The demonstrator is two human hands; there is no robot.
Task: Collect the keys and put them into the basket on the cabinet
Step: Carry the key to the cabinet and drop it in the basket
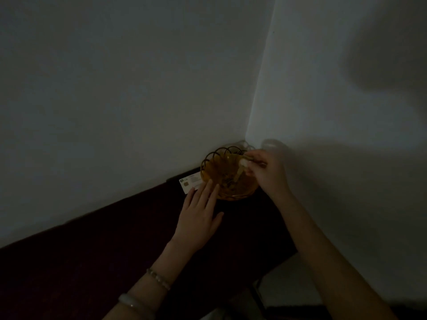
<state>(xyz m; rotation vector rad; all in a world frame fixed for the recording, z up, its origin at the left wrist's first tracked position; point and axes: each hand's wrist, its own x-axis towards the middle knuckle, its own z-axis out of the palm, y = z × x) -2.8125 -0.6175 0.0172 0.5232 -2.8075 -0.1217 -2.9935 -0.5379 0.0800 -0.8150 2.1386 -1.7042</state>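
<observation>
The scene is dim. A small golden wire basket (213, 158) stands on the dark cabinet top (115, 239), tucked into the wall corner. My right hand (265, 172) hovers over the basket's right rim, fingers pinched on a small pale metallic thing that looks like a key (250, 160). More pale shapes lie inside the basket; I cannot make them out. My left hand (198, 215) rests flat on the cabinet, fingers spread, its fingertips touching the basket's near left side.
A white card (188, 182) lies flat on the cabinet just left of the basket, against the wall. White walls meet behind the basket. The cabinet's right edge drops off at lower right, where a pale floor shows.
</observation>
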